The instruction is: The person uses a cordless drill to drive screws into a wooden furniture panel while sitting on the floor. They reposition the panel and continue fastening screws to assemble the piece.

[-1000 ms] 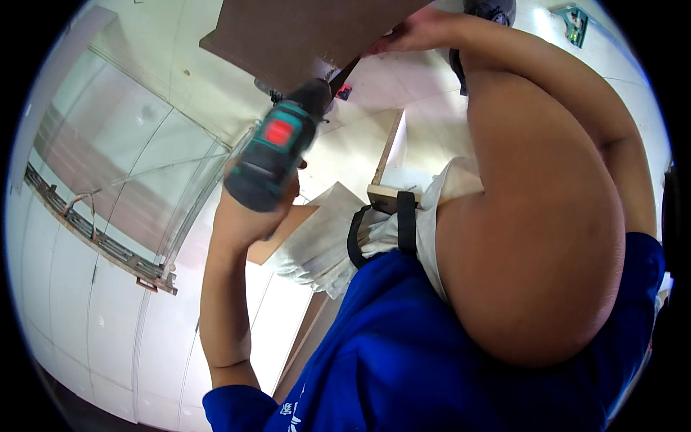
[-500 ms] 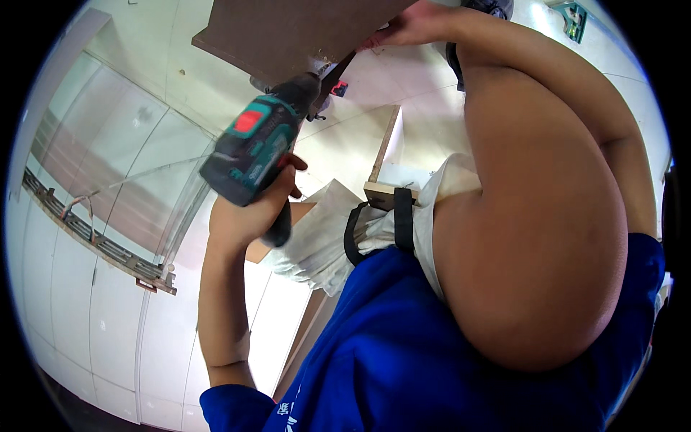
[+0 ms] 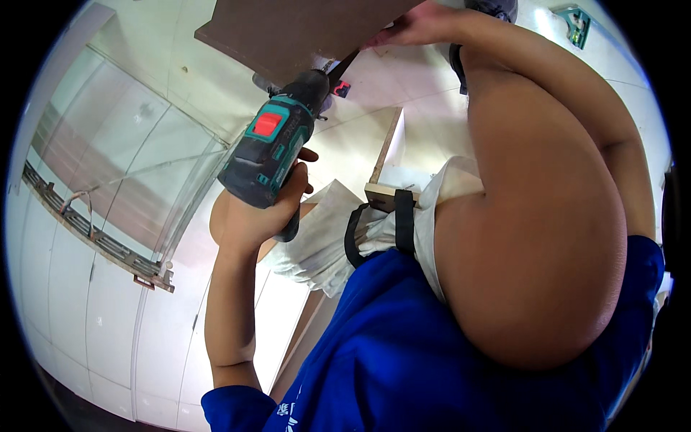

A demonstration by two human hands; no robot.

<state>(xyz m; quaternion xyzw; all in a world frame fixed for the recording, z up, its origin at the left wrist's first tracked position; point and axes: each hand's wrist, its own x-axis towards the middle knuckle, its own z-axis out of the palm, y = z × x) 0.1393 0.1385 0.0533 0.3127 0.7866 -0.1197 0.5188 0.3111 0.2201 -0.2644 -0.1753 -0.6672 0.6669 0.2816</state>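
Note:
My left hand is wrapped round the handle of a black-and-green cordless drill with a red switch on top. The drill's nose points up and to the right at the edge of a brown board. Pale shavings show by the bit where it meets the board; how deep the bit sits is hidden. Reaching round my bent leg, my right hand grips the board's right edge, with its fingertips partly hidden.
A metal rail beside a glass panel lies at the left. Beyond the drill is a small red-and-black object on the floor. A narrow board edge stands near my leg. A green tool rests at the far right.
The drill and my left hand have shifted slightly to the right, and the drill has turned to point more steeply upward. My right hand stays on the board, which has hardly moved.

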